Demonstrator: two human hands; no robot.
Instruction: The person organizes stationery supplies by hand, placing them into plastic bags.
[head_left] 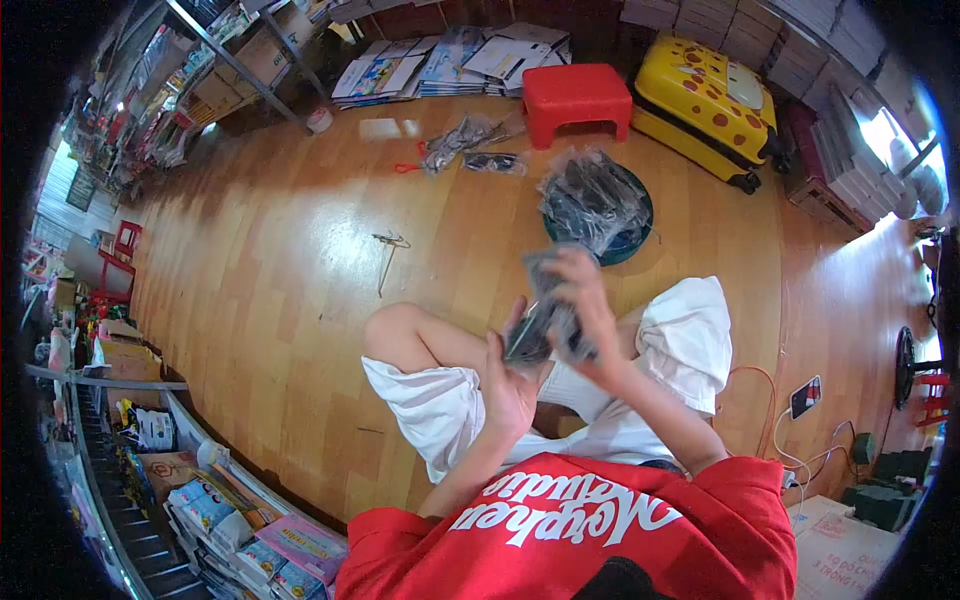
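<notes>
My right hand [584,300] has its fingers wrapped around dark items in clear plastic packets [541,305], and it is a little smeared by motion. My left hand [508,378] supports the lower end of these packets, its thumb and fingers about their edge. What exactly lies inside the plastic I cannot make out. Just beyond my hands, a round dark green basin [640,225] holds a heap of similar plastic-wrapped dark packets [595,200]. Farther off on the floor lie a flat packet with dark lenses [493,162] and a crumpled plastic bundle [462,140].
A red stool [577,95] and a yellow spotted suitcase [705,110] stand at the back. A metal hook-like rod [386,262] lies on the wooden floor. Stacked books [425,68] line the far side. At the right are a phone [805,397] and cables.
</notes>
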